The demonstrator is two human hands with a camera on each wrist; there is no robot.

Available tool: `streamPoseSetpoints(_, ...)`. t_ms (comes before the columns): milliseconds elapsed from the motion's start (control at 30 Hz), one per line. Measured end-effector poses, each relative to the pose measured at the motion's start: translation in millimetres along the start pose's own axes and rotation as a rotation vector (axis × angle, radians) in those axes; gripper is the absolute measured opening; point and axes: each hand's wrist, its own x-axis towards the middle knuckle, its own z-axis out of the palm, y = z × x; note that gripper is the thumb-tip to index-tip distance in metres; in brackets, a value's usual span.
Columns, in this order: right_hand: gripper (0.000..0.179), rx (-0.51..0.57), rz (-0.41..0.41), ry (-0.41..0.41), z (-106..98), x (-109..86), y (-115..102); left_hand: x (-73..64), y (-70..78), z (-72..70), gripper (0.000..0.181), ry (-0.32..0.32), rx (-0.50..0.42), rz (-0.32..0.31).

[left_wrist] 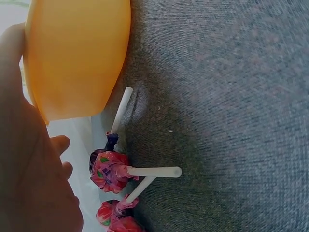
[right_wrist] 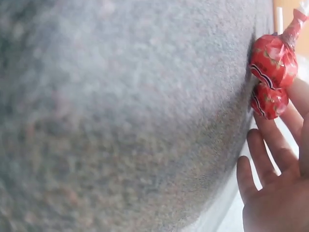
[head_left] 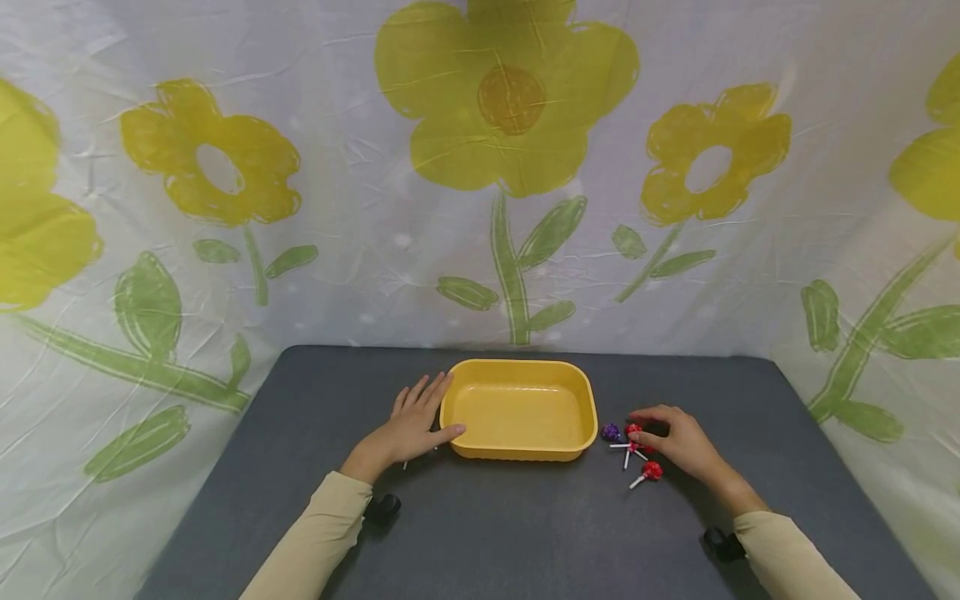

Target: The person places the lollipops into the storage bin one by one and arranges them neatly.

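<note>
A yellow plastic tub (head_left: 517,455) stands on the dark table. My left hand (head_left: 411,427) is spread at its left side, the thumb over the rim. Beneath that hand, in the left wrist view, several wrapped lollipops with white sticks lie beside the tub, one with a pink wrapper (left_wrist: 110,170). My right hand (head_left: 678,440) reaches down to a small cluster of lollipops right of the tub, thumb and index finger either side of a red lollipop (head_left: 634,429). A purple lollipop (head_left: 611,432) lies closer to the tub, and another red lollipop (head_left: 652,471) lies nearer me.
The dark grey table (head_left: 517,533) reaches back to a white cloth (head_left: 360,250) printed with yellow flowers. Black straps with small devices sit at both wrists, including the right wrist device (head_left: 722,544).
</note>
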Motion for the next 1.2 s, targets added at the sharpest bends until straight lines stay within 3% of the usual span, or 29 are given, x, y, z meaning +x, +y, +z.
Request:
streamPoseSetpoints(500, 0.030, -0.058, 0.034, 0.038, 4.0, 0.3, -2.3, 2.4, 0.1, 0.6, 0.102, 0.010, 0.013, 0.018)
streamPoseSetpoints(1200, 0.027, -0.008, 0.044, 0.013, 3.6, 2.5, -6.7, -1.5, 1.0, 2.4, 0.114, -0.007, -0.017, -0.001)
